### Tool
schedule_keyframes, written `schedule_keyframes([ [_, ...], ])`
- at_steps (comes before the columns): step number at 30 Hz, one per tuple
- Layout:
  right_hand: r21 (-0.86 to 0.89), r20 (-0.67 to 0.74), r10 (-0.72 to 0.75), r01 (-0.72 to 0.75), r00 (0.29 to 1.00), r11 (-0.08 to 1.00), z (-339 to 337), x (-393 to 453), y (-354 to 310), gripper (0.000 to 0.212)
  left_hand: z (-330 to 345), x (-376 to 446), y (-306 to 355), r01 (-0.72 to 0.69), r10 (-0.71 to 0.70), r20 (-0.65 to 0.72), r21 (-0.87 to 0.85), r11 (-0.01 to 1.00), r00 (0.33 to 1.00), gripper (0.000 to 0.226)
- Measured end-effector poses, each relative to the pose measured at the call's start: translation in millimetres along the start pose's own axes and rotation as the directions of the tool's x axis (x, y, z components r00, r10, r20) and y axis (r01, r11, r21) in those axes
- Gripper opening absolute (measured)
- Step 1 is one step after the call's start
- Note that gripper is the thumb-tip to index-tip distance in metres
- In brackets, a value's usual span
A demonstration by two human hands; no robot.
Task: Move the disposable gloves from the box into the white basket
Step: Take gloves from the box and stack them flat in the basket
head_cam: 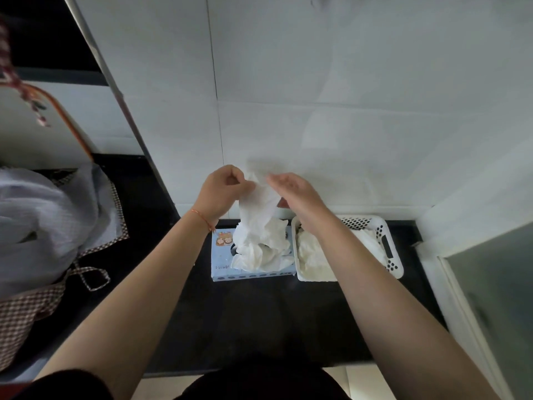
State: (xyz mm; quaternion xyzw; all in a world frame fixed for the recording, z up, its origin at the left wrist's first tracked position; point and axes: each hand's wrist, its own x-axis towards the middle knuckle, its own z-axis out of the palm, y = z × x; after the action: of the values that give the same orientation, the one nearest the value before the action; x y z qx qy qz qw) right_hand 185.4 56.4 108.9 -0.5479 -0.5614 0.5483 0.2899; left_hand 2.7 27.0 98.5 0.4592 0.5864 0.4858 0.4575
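Note:
A light blue glove box (222,262) lies on the black counter by the wall, with a crumpled bunch of thin white disposable gloves (261,246) spilling from its top. Both hands are raised above the box. My left hand (220,192) pinches the upper edge of one glove (259,197) that hangs down to the bunch. My right hand (291,192) holds the same glove from the right side, thumb under it. The white perforated basket (388,246) stands just right of the box, under my right forearm, with gloves (310,255) inside.
White tiled wall rises directly behind the box and basket. A grey cloth with checked trim (49,226) lies heaped at the left on the counter. A metal frame edge (127,111) runs diagonally at left. A frosted panel (490,284) borders the right.

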Motion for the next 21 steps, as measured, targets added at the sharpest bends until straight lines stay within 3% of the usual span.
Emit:
schedule_keyframes([
  [3,-0.160,0.051,-0.033,0.041,0.998,0.986,0,-2,0,0.041,3,1,11,-0.061,0.061,0.003,0.056,0.997,0.998,0.021],
  [6,-0.127,0.007,-0.072,0.072,0.997,0.989,-2,-4,-6,0.019,2,3,16,-0.069,0.067,0.037,0.081,0.994,0.997,0.036],
  [8,-0.105,-0.021,-0.101,0.098,0.995,0.990,-4,-7,-12,0.014,1,4,17,-0.023,0.013,0.085,0.123,0.992,0.996,0.046],
  [11,-0.073,-0.022,-0.125,0.124,0.992,0.990,-9,-10,-17,0.023,-1,2,19,0.083,-0.133,0.282,0.184,0.979,0.950,0.028],
  [13,-0.049,-0.008,-0.135,0.134,0.991,0.990,-12,-12,-19,0.029,0,0,19,0.110,-0.169,0.314,0.197,0.974,0.934,0.020],
  [17,-0.135,0.053,-0.106,0.113,0.993,0.984,-23,-18,-24,0.032,7,0,16,-0.032,-0.002,0.140,0.242,0.970,0.990,0.020],
  [21,-0.360,0.153,-0.056,0.109,0.987,0.927,-32,-27,-33,0.038,18,-1,27,-0.106,0.048,0.237,0.240,0.965,0.970,0.014],
])
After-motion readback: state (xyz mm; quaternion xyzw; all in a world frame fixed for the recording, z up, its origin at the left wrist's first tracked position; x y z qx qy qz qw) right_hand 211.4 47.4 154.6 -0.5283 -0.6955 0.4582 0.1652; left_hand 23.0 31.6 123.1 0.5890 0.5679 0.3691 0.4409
